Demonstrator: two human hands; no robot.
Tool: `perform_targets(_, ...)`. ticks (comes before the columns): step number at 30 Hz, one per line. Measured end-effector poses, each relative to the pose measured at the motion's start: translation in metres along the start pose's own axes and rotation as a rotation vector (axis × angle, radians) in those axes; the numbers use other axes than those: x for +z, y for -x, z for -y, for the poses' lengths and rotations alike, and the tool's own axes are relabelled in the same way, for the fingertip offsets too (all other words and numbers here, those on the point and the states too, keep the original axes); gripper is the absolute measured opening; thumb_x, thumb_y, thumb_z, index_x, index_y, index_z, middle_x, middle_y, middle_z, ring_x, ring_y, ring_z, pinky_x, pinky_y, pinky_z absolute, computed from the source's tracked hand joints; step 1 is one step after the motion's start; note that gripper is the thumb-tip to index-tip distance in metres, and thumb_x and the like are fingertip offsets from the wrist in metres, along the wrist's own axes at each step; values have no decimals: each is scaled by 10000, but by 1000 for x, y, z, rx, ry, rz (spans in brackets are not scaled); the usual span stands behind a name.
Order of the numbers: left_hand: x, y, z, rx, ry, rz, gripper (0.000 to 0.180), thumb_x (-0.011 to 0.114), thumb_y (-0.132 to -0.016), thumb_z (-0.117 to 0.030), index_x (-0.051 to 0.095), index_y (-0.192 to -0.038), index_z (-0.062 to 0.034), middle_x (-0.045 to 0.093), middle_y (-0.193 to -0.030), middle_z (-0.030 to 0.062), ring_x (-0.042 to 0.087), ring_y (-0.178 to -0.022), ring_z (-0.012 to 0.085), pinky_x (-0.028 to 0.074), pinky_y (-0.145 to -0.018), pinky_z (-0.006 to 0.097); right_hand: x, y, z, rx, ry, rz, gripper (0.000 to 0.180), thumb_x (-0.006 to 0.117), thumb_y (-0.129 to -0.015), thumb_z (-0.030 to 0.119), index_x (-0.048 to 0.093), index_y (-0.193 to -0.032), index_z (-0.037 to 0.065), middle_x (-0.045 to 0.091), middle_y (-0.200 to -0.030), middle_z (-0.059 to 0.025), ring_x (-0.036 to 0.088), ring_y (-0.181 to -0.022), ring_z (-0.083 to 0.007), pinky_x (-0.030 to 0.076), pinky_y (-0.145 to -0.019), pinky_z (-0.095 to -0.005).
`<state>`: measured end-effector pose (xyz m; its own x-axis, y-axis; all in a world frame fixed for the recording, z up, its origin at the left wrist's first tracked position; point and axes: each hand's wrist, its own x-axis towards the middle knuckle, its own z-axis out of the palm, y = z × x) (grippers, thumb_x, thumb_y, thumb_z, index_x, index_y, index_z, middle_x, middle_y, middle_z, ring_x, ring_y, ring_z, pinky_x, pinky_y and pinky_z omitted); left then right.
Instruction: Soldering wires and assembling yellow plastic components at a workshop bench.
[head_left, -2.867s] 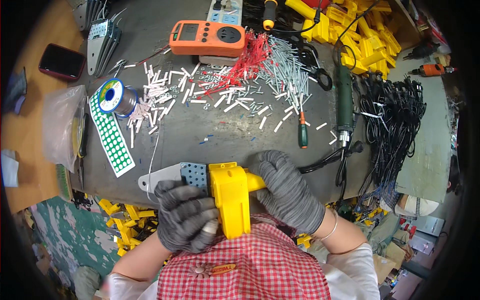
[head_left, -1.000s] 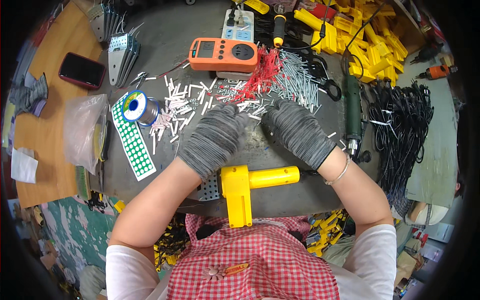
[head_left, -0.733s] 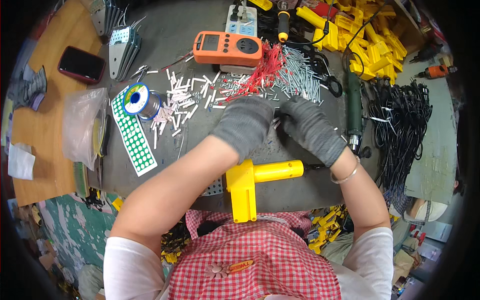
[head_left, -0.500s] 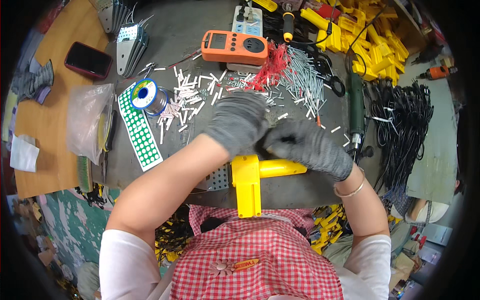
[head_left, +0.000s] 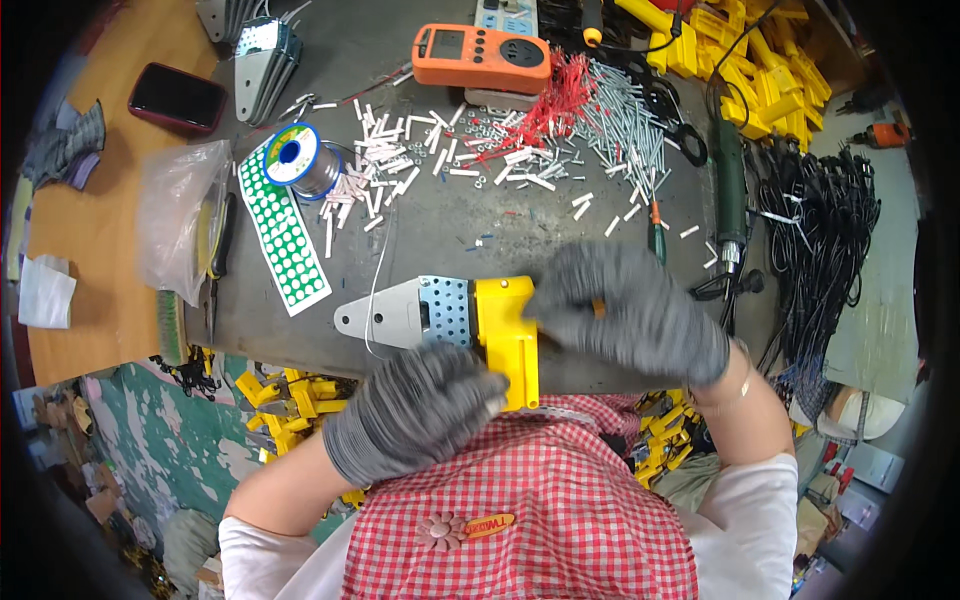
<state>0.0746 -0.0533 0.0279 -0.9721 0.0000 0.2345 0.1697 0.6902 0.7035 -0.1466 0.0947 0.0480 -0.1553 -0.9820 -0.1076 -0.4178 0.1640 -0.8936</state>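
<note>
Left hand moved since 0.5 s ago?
Yes. The left hand pulled back from the white tube pieces to the near table edge, beside the yellow tool.

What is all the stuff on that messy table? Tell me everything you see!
Yellow tool with metal plate: one, yellow and silver, front edge of table.
Meter: one, orange, far side.
Solder spool: one, silver, left of middle.
Dot sticker strip: one, green on white, beside spool.
White sleeves: many, scattered mid-table.
Red wires: a bunch, near meter.
Phone: one, dark, far left.
Black cables: pile, right.
Left hand: grey glove, near tool.
Right hand: grey glove, on tool.
</note>
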Motion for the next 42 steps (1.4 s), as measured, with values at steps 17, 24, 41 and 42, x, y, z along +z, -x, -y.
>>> perform_targets(17,3,-4,2,222,-107,113,342,805,-712,-164,718,-1039,-114,640,-883,55,642,-829,246,549,-704,385,69,65,18,-63,447,-22,134,608,-847,113,634,-929,11,585,-817,-112,622,-812,-277,547,-703,-388)
perform_targets(24,-22,-36,11,452,-101,341,376,803,-783,-266,693,-1080,-63,637,-935,68,652,-832,247,563,-710,397,77,73,2,-215,584,-47,175,562,-860,153,619,-965,24,583,-846,-107,605,-791,-252,539,-637,-362)
perform_targets(41,22,-171,55,-76,-694,251,236,657,-805,-71,665,-1039,-49,634,-989,213,595,-936,414,474,-860,488,51,72,-13,65,565,-608,130,581,-830,180,633,-886,74,597,-859,-82,609,-861,-256,530,-706,-381)
perform_targets(42,20,-162,66,58,-631,184,242,677,-812,-39,684,-1052,-10,677,-997,189,652,-919,339,513,-835,417,50,72,-18,89,574,-628,130,581,-830,180,633,-886,74,597,-859,-82,609,-861,-256,530,-706,-381)
